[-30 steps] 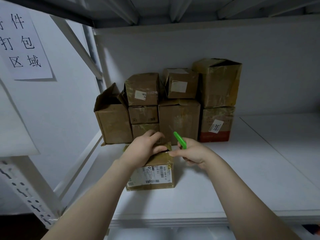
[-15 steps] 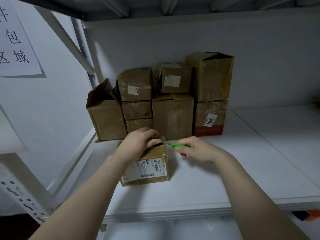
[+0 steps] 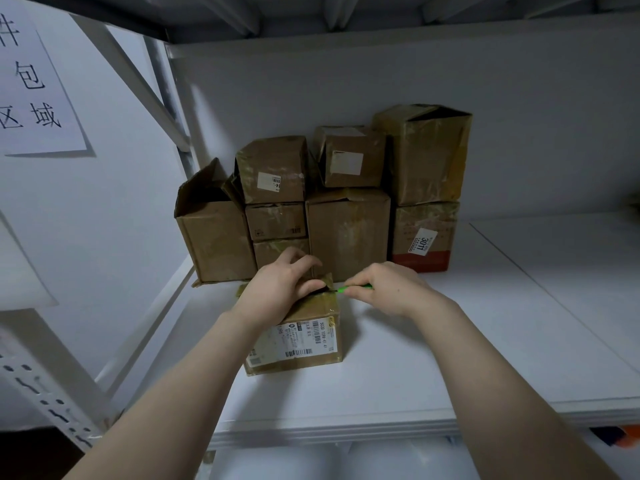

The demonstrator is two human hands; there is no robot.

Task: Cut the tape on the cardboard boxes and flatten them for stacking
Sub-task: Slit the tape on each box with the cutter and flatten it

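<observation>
Fingers (image 3: 306, 264) of left hand (image 3: 277, 289) curled on small box (image 3: 308, 341) top; right hand (image 3: 393, 289) fingers (image 3: 362, 279) pinching green cutter (image 3: 354, 289)

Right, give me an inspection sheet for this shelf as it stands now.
Surface: white shelf, with boxes standing on it.
Job's things: front box upright, label facing the camera, not flattened; green cutter at its top right edge; stacked boxes against the back wall, none flattened, two with open tops.
Clutter: nothing seen.
Hands: left hand holds the front box's top; right hand pinches the green cutter.
Cables: nothing seen.
Surroundings: paper sign on the left wall; perforated rack post at lower left; orange thing below the shelf, unclear what.
</observation>
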